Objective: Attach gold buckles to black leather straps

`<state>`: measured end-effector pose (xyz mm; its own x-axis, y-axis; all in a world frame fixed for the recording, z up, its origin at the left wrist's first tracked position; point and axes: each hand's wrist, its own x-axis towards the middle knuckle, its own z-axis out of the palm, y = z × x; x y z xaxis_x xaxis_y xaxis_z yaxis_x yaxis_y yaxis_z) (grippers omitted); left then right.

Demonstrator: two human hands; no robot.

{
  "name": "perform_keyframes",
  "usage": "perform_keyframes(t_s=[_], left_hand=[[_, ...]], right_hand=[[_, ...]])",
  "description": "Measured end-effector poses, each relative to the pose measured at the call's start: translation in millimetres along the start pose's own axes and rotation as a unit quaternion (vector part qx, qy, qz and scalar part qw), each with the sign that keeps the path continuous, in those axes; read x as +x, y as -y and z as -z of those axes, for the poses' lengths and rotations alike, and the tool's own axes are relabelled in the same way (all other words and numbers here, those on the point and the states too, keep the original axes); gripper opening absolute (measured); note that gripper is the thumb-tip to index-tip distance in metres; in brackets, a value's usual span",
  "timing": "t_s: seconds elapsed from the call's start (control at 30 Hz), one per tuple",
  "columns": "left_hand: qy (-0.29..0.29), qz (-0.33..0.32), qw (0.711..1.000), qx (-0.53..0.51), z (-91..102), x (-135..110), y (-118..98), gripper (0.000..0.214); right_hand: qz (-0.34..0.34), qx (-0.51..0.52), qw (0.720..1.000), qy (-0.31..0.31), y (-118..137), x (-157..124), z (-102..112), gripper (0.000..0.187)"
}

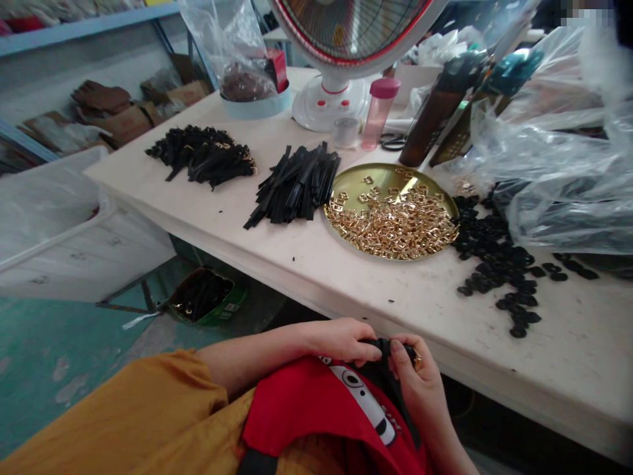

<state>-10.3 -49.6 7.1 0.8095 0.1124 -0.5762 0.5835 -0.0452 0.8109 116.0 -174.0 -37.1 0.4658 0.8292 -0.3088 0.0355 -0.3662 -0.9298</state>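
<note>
My left hand pinches one end of a short black strap just off the table's front edge, above my lap. Closed on the other end is my right hand, its thumb pressed along the strap. A bit of gold metal, apparently a buckle, peeks out by the right fingers. On the table, a round golden tray holds many small gold buckles. Left of it lies a pile of black strips. Small black loop-like pieces are scattered to the tray's right.
Black straps with gold buckles are heaped at the table's left. Behind stand a fan, a pink bottle and plastic bags. A white bin and green container are lower left.
</note>
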Motion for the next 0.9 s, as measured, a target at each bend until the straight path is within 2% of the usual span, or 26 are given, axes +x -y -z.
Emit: perform_keyframes(t_s=[0.13, 0.27, 0.47, 0.6, 0.73, 0.9], left_hand=[[-0.053, -0.002, 0.999, 0.009, -6.2, 2.9, 6.0, 0.025], [-0.080, -0.001, 0.996, 0.046, -10.0, 2.6, 8.1, 0.025], [0.000, -0.012, 1.000, -0.009, -2.9, -4.4, 5.7, 0.028], [0.008, -0.053, 0.998, 0.037, -2.8, -2.8, 0.6, 0.027], [0.013, -0.073, 0.992, 0.106, -1.5, -1.0, -5.4, 0.029], [0.015, -0.066, 0.996, 0.057, 2.3, -0.7, -3.4, 0.027]], right_hand=[[-0.002, -0.006, 1.000, -0.021, -0.2, -2.1, -4.1, 0.029], [-0.016, 0.013, 1.000, 0.013, -1.3, -5.1, -2.1, 0.028], [-0.026, 0.046, 0.994, 0.097, 1.6, -5.1, 9.4, 0.036], [-0.008, 0.027, 0.991, 0.131, 4.9, -4.4, 14.2, 0.039], [0.015, -0.014, 0.992, 0.122, 6.1, -2.1, 13.8, 0.037], [0.043, -0.055, 0.994, 0.088, 5.0, 2.0, 11.0, 0.035]])
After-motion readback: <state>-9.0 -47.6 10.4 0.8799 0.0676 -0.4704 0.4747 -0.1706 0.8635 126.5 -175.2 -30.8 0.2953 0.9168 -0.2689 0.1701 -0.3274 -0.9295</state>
